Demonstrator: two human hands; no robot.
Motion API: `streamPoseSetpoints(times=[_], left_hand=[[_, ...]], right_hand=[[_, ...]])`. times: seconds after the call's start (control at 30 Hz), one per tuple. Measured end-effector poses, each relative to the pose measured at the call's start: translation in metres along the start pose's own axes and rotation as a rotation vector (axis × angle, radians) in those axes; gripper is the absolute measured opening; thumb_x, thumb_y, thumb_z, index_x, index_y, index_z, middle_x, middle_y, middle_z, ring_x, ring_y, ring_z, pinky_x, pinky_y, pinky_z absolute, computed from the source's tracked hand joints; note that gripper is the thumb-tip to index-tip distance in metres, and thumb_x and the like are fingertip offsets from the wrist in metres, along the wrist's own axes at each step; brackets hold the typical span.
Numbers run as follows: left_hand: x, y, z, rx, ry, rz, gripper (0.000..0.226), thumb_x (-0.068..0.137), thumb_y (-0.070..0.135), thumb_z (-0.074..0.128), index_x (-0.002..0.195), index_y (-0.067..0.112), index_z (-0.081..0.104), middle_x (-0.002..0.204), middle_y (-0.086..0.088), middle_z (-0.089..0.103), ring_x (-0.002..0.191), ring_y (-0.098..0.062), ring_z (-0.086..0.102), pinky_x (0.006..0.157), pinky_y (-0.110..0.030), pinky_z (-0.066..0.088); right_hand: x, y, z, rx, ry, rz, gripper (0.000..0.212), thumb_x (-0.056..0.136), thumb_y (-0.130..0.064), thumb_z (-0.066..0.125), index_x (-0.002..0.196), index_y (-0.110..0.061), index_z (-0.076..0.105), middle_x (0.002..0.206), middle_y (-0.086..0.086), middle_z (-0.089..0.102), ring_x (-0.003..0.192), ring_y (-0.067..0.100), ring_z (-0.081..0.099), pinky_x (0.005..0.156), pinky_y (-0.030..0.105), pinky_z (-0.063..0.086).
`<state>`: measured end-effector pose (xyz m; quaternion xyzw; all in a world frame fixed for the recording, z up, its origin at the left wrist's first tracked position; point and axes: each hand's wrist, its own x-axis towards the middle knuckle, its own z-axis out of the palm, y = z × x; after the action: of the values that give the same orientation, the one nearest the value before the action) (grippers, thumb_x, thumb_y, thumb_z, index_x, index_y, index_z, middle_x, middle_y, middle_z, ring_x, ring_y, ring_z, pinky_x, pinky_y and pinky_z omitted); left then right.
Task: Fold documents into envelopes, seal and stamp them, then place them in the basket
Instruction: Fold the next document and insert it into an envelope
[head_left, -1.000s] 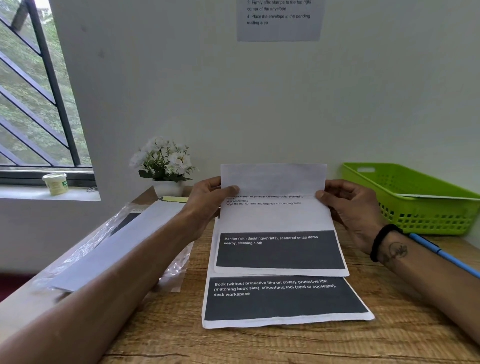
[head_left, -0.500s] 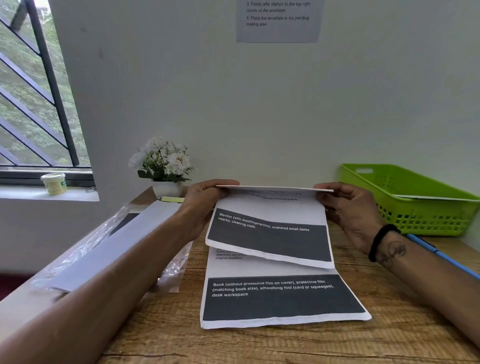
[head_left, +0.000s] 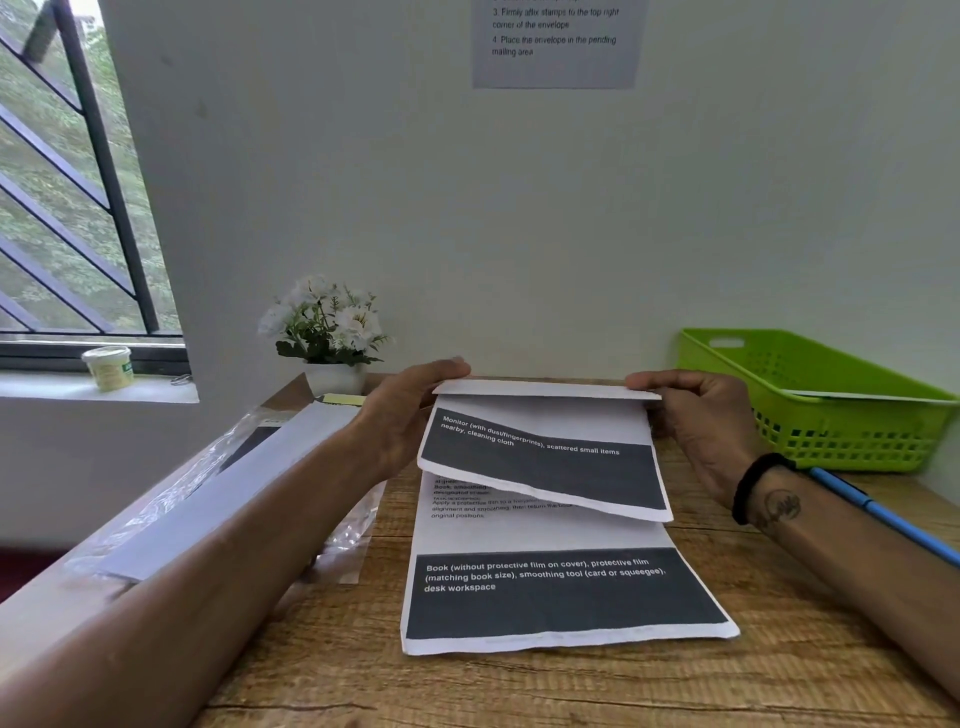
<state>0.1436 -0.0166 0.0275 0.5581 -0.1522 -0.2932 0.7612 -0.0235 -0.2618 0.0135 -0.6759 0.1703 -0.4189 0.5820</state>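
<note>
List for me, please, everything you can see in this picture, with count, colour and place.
lifted sheet: one, white with a dark band, held above the desk, far edge folded over
flat sheet: one, white with a dark band, flat on the desk under it
basket: one, green, far right; a white sheet shows inside
pen: one, blue, right, partly behind the forearm
flower pot: one, white, white flowers, by the wall
plastic sleeve: one, clear, white paper inside, left
tub: one, pale, on the windowsill
notice: one, grey, on the wall
desk: one, wooden
left hand: grips the lifted sheet's far left corner
right hand: grips its far right corner; black wristband
</note>
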Motion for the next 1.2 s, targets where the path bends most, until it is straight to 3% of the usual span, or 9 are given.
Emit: streamPoseSetpoints(times=[0.1, 0.23, 0.37, 0.53, 0.63, 0.73, 0.93, 1.07, 1.2], left_hand=[[0.000, -0.003, 0.002, 0.027, -0.006, 0.047, 0.039, 0.088, 0.005, 0.077, 0.127, 0.007, 0.070, 0.124, -0.027, 0.071, 0.097, -0.038, 0.071, 0.091, -0.052, 0.061], [0.003, -0.003, 0.002, -0.013, 0.023, 0.139, 0.043, 0.086, -0.006, 0.075, 0.125, 0.014, 0.072, 0.121, -0.025, 0.070, 0.088, -0.036, 0.073, 0.069, -0.046, 0.066], [0.005, -0.001, -0.001, -0.065, 0.074, 0.180, 0.045, 0.085, -0.005, 0.077, 0.124, 0.015, 0.071, 0.122, -0.025, 0.071, 0.096, -0.040, 0.072, 0.071, -0.048, 0.065], [0.002, 0.000, 0.002, -0.058, 0.081, 0.163, 0.046, 0.086, 0.002, 0.078, 0.130, 0.010, 0.067, 0.122, -0.021, 0.073, 0.103, -0.036, 0.073, 0.073, -0.044, 0.065], [-0.003, -0.003, 0.006, 0.095, -0.016, 0.137, 0.046, 0.089, 0.010, 0.078, 0.133, 0.010, 0.063, 0.122, -0.017, 0.074, 0.108, -0.035, 0.074, 0.085, -0.044, 0.064], [-0.003, -0.008, 0.007, 0.267, -0.036, 0.121, 0.046, 0.092, 0.013, 0.077, 0.135, 0.016, 0.062, 0.117, -0.010, 0.077, 0.105, -0.031, 0.075, 0.085, -0.042, 0.063], [-0.007, -0.006, 0.009, 0.300, -0.011, 0.105, 0.032, 0.102, 0.009, 0.062, 0.133, 0.017, 0.061, 0.119, -0.009, 0.070, 0.101, -0.025, 0.071, 0.068, -0.032, 0.063], [-0.006, -0.004, 0.010, 0.132, 0.030, 0.016, 0.024, 0.106, 0.010, 0.056, 0.129, 0.007, 0.061, 0.130, -0.021, 0.062, 0.096, -0.031, 0.074, 0.061, -0.029, 0.063], [-0.006, -0.003, 0.009, 0.003, 0.055, -0.030, 0.029, 0.107, 0.021, 0.057, 0.129, 0.002, 0.051, 0.114, -0.029, 0.071, 0.073, -0.028, 0.078, 0.054, -0.030, 0.063]], right_hand=[[-0.001, -0.007, 0.001, 0.112, 0.000, 0.074, 0.028, 0.091, 0.005, 0.057, 0.089, -0.011, 0.080, 0.099, 0.014, 0.079, 0.076, 0.020, 0.071, 0.070, 0.034, 0.055], [-0.006, -0.014, 0.004, 0.246, -0.125, 0.196, 0.014, 0.096, -0.014, 0.067, 0.110, -0.012, 0.071, 0.085, 0.003, 0.075, 0.061, 0.011, 0.069, 0.063, 0.031, 0.056], [-0.012, -0.007, 0.002, 0.142, -0.355, 0.202, 0.041, 0.087, -0.018, 0.079, 0.125, -0.014, 0.065, 0.111, 0.005, 0.079, 0.090, 0.026, 0.076, 0.077, 0.039, 0.062], [-0.014, -0.004, 0.002, 0.059, -0.302, 0.133, 0.035, 0.086, 0.001, 0.077, 0.118, -0.007, 0.068, 0.107, 0.013, 0.079, 0.091, 0.024, 0.077, 0.072, 0.033, 0.065], [-0.011, -0.004, 0.001, 0.058, -0.237, 0.122, 0.028, 0.087, 0.002, 0.076, 0.112, -0.008, 0.069, 0.102, 0.011, 0.079, 0.081, 0.017, 0.076, 0.065, 0.025, 0.062], [-0.008, -0.004, -0.001, 0.070, -0.184, 0.121, 0.024, 0.086, 0.003, 0.076, 0.106, -0.011, 0.070, 0.098, 0.010, 0.079, 0.076, 0.014, 0.075, 0.063, 0.024, 0.061], [-0.005, -0.002, 0.000, 0.030, -0.120, 0.101, 0.020, 0.087, 0.002, 0.076, 0.102, -0.011, 0.072, 0.104, 0.014, 0.078, 0.090, 0.026, 0.073, 0.087, 0.047, 0.060], [-0.008, -0.007, 0.001, 0.096, -0.130, 0.151, 0.014, 0.093, 0.001, 0.069, 0.105, -0.007, 0.072, 0.104, 0.015, 0.077, 0.082, 0.026, 0.072, 0.062, 0.035, 0.063], [-0.009, -0.010, 0.001, 0.137, -0.161, 0.194, 0.012, 0.097, -0.002, 0.064, 0.102, -0.009, 0.072, 0.093, 0.015, 0.076, 0.068, 0.027, 0.074, 0.056, 0.029, 0.061]])
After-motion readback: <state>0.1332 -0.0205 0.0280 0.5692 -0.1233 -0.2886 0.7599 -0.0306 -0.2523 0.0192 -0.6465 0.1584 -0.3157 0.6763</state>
